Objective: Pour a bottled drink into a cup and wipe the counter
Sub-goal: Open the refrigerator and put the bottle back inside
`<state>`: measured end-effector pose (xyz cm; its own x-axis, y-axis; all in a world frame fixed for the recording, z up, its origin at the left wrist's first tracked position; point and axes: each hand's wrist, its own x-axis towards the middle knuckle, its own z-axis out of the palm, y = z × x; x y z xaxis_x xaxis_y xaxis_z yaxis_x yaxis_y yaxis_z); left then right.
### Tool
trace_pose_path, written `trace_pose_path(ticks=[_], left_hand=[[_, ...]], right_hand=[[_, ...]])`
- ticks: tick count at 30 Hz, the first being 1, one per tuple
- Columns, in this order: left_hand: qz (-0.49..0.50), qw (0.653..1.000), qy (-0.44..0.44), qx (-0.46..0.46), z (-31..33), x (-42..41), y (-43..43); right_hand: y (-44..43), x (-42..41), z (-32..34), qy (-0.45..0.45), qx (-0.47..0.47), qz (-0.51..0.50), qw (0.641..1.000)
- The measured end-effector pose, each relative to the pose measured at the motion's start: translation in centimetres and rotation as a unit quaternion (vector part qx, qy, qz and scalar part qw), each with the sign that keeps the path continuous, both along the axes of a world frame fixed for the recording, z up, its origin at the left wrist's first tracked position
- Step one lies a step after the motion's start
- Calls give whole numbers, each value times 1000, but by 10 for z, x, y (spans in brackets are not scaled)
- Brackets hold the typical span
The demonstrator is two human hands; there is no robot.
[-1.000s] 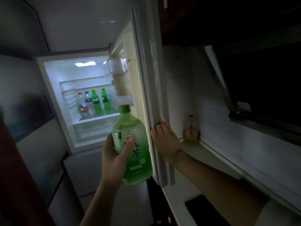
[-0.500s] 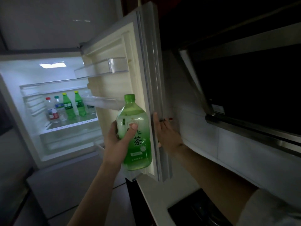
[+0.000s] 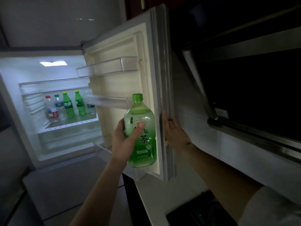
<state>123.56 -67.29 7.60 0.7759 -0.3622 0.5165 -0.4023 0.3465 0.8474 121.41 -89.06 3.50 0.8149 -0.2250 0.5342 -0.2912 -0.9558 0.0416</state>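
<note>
left hand (image 3: 125, 144) grips the upright green tea bottle (image 3: 144, 141), mostly full, mid-frame, while at its three o'clock the right hand (image 3: 175, 132) clasps the fridge door (image 3: 123, 88) edge and at nine o'clock capped bottles (image 3: 65, 106) stand on the lit fridge shelf (image 3: 71, 123).

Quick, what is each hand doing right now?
Left hand: holding the green tea bottle.
Right hand: gripping the edge of the fridge door.

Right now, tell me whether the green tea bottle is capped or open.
Capped: a green cap sits on the green tea bottle, upright in the left hand; the right hand grips the fridge door.
</note>
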Motion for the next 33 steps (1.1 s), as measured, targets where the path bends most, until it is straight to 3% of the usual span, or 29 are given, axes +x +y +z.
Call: trace_pose_path(ticks=[10, 14, 17, 19, 22, 26, 33], left_hand=[[26, 1000, 9, -11, -4, 4, 22], [37, 998, 32, -31, 0, 13, 55], [55, 996, 33, -55, 6, 19, 92], [66, 995, 35, -72, 11, 22, 119], [89, 992, 34, -78, 13, 31, 161], [117, 991, 24, -67, 15, 48, 218], [127, 989, 32, -61, 9, 78, 306]], right_hand=[[13, -8, 7, -5, 20, -18, 1000], [21, -10, 22, -81, -10, -56, 995], [24, -8, 32, -174, 19, -63, 983], [41, -4, 39, -266, 69, -3, 961], [102, 10, 54, -329, 129, 184, 917], [202, 38, 64, -291, 169, 346, 876], [321, 76, 34, -242, 276, 438, 821]])
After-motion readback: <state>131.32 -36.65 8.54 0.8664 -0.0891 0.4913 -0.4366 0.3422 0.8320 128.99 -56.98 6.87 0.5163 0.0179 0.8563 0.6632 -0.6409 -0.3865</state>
